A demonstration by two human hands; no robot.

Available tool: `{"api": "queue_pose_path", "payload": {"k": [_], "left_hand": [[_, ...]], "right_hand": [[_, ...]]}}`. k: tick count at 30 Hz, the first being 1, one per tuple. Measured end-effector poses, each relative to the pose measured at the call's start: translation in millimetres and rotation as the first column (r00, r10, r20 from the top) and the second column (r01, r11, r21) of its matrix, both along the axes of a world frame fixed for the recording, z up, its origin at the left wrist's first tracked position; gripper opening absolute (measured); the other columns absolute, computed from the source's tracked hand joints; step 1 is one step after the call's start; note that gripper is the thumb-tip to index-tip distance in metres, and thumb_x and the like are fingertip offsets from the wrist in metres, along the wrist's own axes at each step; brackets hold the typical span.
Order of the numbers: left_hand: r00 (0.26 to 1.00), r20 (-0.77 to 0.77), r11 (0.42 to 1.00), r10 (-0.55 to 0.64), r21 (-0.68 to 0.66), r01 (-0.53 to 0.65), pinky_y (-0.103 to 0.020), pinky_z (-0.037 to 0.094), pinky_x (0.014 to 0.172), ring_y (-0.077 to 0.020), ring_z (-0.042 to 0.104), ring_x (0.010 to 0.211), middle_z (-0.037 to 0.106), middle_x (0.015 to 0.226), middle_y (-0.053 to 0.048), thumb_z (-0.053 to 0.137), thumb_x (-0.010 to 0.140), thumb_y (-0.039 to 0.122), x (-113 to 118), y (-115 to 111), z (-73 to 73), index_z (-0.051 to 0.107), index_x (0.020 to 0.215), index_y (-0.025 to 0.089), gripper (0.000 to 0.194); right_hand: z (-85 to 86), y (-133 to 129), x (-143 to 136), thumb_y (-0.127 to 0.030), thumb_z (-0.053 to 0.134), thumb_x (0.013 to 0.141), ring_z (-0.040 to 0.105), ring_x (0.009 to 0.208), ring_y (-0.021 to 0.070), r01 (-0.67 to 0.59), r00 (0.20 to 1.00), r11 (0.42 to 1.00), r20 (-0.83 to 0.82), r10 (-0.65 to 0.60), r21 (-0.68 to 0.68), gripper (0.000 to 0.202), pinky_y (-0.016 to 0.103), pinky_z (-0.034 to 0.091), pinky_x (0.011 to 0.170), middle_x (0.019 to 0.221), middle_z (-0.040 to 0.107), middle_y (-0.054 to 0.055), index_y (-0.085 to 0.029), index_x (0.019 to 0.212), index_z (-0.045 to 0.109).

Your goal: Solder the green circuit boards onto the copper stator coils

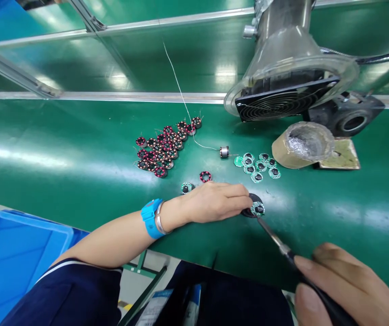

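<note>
My right hand (347, 285) grips a soldering iron (289, 251) by its black handle. The iron's tip meets the edge of a small round green circuit board (258, 208). That board lies on a black round base (255, 198). From the left, my left hand (215, 202) has its fingers pressed together at the board and base; the fingertips are partly hidden. Just beyond this hand are a single pink-and-black wound ring coil (205, 176) and another round board (187, 188). Solder wire (181, 93) hangs down to a metal-sided coil (224, 152).
Several wound coils (160, 151) stand clustered at the left. Several round boards (256, 177) lie right of centre. Behind them are a cardboard cup (287, 147), a sponge tray (345, 158) and a fan in a clear hood (276, 106). A blue bin (21, 253) sits lower left.
</note>
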State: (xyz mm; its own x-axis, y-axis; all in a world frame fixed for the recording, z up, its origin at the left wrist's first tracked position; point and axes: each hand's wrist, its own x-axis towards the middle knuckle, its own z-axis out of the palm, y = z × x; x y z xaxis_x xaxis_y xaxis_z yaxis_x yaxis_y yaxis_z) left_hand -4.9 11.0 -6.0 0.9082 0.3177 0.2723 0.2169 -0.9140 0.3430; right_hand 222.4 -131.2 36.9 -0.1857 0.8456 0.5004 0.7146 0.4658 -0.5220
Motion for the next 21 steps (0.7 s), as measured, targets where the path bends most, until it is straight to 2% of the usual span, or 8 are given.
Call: {"api": "queue_pose_path", "payload": {"k": [3, 5, 13, 21], "left_hand": [[1.000, 0.024, 1.000, -0.009, 0.009, 0.009, -0.022, 0.056, 0.076, -0.0120, 0.068, 0.089, 0.069, 0.105, -0.005, 0.043, 0.101, 0.018, 0, 0, 0.4, 0.061, 0.108, 0.017, 0.020], [0.999, 0.040, 1.000, -0.007, 0.020, 0.006, -0.022, 0.055, 0.075, -0.0121, 0.068, 0.088, 0.070, 0.104, -0.004, 0.042, 0.101, 0.018, 0, 0, 0.7, 0.062, 0.107, 0.016, 0.020], [0.998, 0.061, 1.000, -0.006, 0.024, 0.005, -0.021, 0.054, 0.073, -0.0119, 0.067, 0.086, 0.069, 0.101, -0.004, 0.041, 0.101, 0.016, 0, 0, 0.8, 0.062, 0.106, 0.017, 0.022], [0.996, 0.086, 0.998, -0.012, 0.055, 0.007, -0.022, 0.053, 0.071, -0.0119, 0.066, 0.084, 0.071, 0.101, -0.003, 0.040, 0.101, 0.015, 0, 0, -1.6, 0.062, 0.105, 0.016, 0.023]], "right_hand": [[8.5, 9, -12, -0.006, 0.060, 0.076, 0.062, 0.062, 0.0192, -0.052, 0.998, 0.998, -0.022, 0.053, 0.046, 0.042, 0.033, 0.049, 0.049, 0.068, 0.057, 0.001, -0.022, 0.114, 0.067], [10.3, 13, -14, -0.007, 0.060, 0.077, 0.061, 0.061, 0.0173, -0.079, 0.997, 0.995, -0.007, 0.080, 0.056, 0.036, 0.032, 0.049, 0.051, 0.067, 0.057, 0.001, -0.021, 0.109, 0.066], [-2.1, 6, -10, -0.003, 0.065, 0.072, 0.062, 0.064, 0.0176, -0.077, 0.997, 0.997, -0.010, 0.077, 0.013, 0.042, 0.035, 0.051, 0.058, 0.078, 0.062, 0.002, -0.019, 0.112, 0.067], [3.7, 9, -16, -0.005, 0.064, 0.075, 0.063, 0.067, 0.0183, -0.048, 0.999, 0.999, -0.017, 0.048, 0.005, 0.040, 0.034, 0.053, 0.058, 0.076, 0.062, 0.001, -0.021, 0.112, 0.066]]}}
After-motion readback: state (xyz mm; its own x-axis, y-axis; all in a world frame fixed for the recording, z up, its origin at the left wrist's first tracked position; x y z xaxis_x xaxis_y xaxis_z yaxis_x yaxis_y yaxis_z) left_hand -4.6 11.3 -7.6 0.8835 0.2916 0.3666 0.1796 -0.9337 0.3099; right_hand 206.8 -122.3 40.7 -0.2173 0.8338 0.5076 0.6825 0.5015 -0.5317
